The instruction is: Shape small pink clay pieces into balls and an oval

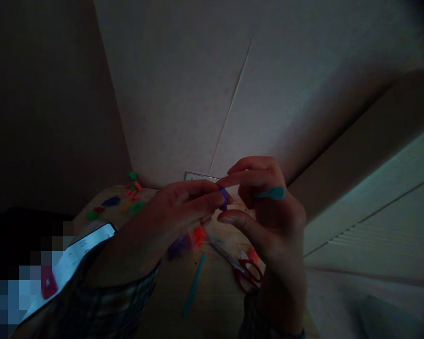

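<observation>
Between the thumb and fingers of my left hand (pixel 175 207) is a small flattened purple piece (pixel 224 199), which looks like modelling clay. My right hand (pixel 277 221) is just to its right, with thumb and index finger spread around the piece's edge; whether they touch it I cannot tell. A turquoise modelling tool (pixel 274 192) is tucked in the curled fingers of my right hand, its flat end sticking out. Below the hands, scissors (pixel 245 270) with red handles lie on the wooden table (pixel 166 301), beside a second turquoise tool (pixel 194 285).
Purple clay (pixel 178 248) and an orange packet (pixel 199 235) lie under my hands. A green and orange clay figure (pixel 132 184) stands at the back left, near several coloured lumps. A lit phone (pixel 81 252) lies at the left. A pale wall (pixel 183 103) rises behind the table.
</observation>
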A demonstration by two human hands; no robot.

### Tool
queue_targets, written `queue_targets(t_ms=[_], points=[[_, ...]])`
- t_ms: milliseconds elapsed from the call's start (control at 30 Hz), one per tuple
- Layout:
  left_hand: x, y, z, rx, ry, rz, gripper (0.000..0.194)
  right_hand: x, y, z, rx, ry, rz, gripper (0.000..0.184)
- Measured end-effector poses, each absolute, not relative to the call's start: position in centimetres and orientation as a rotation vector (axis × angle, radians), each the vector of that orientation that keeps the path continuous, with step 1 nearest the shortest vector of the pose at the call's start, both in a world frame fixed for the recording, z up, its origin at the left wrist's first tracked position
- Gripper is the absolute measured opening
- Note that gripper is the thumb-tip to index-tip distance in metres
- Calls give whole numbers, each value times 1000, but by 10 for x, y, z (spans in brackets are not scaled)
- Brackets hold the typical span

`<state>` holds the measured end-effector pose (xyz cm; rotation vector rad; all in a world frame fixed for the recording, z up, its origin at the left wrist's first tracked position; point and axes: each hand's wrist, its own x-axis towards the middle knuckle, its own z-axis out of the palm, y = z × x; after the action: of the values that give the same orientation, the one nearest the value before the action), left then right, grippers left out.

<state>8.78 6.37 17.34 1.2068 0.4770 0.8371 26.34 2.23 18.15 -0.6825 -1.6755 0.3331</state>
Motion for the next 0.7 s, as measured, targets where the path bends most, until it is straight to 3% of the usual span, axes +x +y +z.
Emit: queue_targets(t_ms=[167, 433, 700], points=[[89, 60, 179, 1154, 455, 868, 56, 264, 23, 181, -714, -1676, 306, 19], [88, 67, 170, 1173, 511, 889, 65, 263, 21, 183, -709, -1669, 301, 17], [90, 60, 180, 1143, 484, 893, 56, 263, 23, 182, -734, -1670, 296, 14]])
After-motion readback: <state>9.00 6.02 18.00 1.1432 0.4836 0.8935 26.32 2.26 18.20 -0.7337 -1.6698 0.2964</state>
